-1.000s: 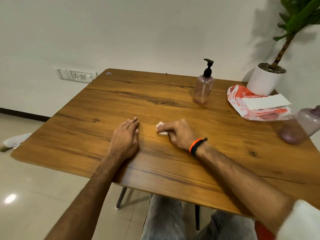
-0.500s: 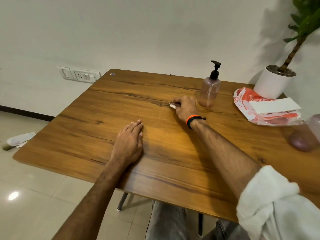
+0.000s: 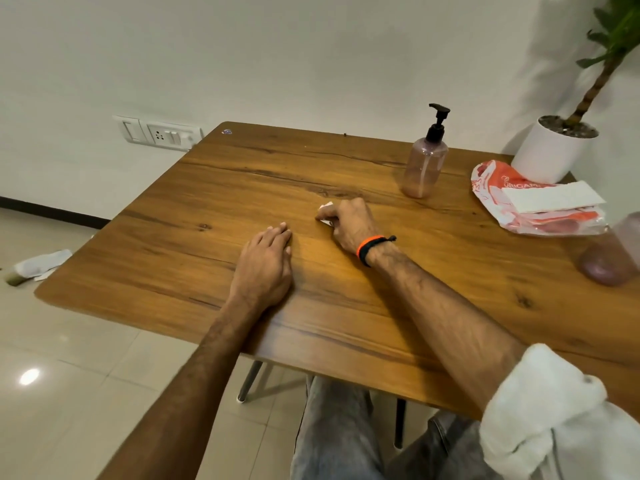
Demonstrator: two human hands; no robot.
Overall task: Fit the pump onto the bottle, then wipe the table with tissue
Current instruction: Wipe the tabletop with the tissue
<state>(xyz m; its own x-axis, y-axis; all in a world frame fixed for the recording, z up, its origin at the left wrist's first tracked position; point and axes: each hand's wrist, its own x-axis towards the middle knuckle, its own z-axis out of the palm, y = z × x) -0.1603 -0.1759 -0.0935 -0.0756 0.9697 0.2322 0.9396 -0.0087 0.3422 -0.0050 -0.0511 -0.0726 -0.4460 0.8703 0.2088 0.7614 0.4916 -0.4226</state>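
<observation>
A pinkish clear bottle [image 3: 424, 168] with a black pump [image 3: 438, 121] fitted on top stands upright at the back right of the wooden table [image 3: 194, 244]. My right hand [image 3: 348, 223] grips a small wad of white tissue [image 3: 325, 206] and presses it on the tabletop, well in front of the bottle. Only a bit of the tissue shows past the fingers. My left hand [image 3: 265, 268] rests flat on the table, fingers straight, just left of the right hand.
An orange-and-white tissue pack [image 3: 540, 209] with a white sheet on it lies at the right. A white plant pot [image 3: 554, 148] stands behind it. A second pinkish bottle [image 3: 609, 261] lies at the right edge. Crumpled tissue [image 3: 38, 265] lies on the floor at left.
My right hand pushed the tissue away toward the bottle, then drew it back toward me to the table's middle. My left hand stayed flat in place.
</observation>
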